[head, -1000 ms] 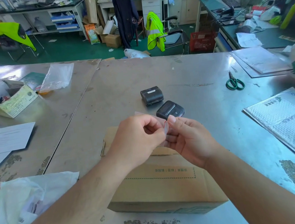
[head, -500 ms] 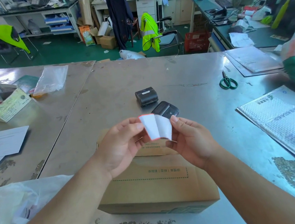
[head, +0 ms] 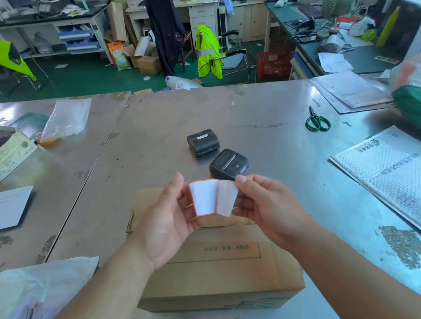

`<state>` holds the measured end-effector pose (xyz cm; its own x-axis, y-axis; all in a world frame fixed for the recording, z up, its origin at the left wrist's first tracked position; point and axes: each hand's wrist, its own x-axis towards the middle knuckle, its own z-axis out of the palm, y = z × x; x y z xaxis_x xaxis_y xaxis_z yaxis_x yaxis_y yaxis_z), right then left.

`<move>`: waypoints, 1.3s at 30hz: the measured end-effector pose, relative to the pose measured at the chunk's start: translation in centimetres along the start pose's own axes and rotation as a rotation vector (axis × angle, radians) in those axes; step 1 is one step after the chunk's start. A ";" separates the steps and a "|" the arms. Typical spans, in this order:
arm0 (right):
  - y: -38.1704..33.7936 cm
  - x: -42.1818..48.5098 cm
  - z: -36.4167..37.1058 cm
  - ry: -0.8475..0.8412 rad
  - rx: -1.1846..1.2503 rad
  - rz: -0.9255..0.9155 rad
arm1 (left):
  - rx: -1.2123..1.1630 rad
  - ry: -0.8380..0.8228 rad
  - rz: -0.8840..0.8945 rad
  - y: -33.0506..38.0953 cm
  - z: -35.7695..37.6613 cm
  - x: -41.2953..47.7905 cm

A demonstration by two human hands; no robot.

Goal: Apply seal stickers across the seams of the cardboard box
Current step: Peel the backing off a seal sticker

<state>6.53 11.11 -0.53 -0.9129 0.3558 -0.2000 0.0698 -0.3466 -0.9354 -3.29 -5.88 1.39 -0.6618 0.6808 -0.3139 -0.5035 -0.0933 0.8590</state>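
Red-edged sticker point(head: 204, 198) pinched between left hand point(head: 164, 223), right hand point(head: 267, 205).

Seal sticker point(head: 204, 198): white rectangle, orange-red border, blank side toward the camera, held upright in the air above the box. Its left edge is pinched by the left hand point(head: 164, 222). A translucent backing paper point(head: 226, 197) is half peeled off its right side and pinched by the right hand point(head: 267, 210).

Cardboard box point(head: 216, 268): brown, closed, lying flat on the metal table point(head: 150, 145), with a green dashed frame and green print on top.
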 end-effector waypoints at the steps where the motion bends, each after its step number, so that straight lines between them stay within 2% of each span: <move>1: 0.1 -0.1 0.0 0.000 -0.007 0.002 | 0.072 0.006 0.004 0.0 0.3 -0.1; 5: 0.1 -0.4 0.0 -0.006 -0.003 0.008 | 0.255 0.061 0.064 -0.5 1.1 0.0; 11: -0.2 -0.8 -0.7 0.013 0.037 0.023 | 0.145 0.063 0.007 0.3 0.3 -0.3; 17: -0.4 -0.8 -1.2 0.088 0.114 0.004 | -0.021 0.091 0.051 0.3 -1.1 -0.5; 23: -0.8 -0.7 -1.4 0.223 0.223 -0.020 | -0.139 0.232 0.116 1.0 -1.6 -0.4; 28: -1.2 -0.4 -0.6 0.316 0.234 -0.020 | -0.056 0.282 0.117 0.9 -2.1 -0.1; 30: -1.1 -0.2 -0.3 0.346 0.223 -0.002 | -0.094 0.266 0.116 0.9 -2.0 -0.1; 33: -0.9 0.1 0.2 0.380 0.239 0.054 | -0.180 0.152 0.095 1.1 -2.0 -0.5; 39: -0.9 0.9 1.5 0.360 0.334 0.196 | 0.282 0.114 0.290 1.7 -1.4 -0.8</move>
<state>5.05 10.48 0.61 -0.6954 0.5122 -0.5040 0.0391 -0.6734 -0.7383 -4.39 -7.55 2.57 -0.8190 0.5692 -0.0717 -0.1259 -0.0563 0.9904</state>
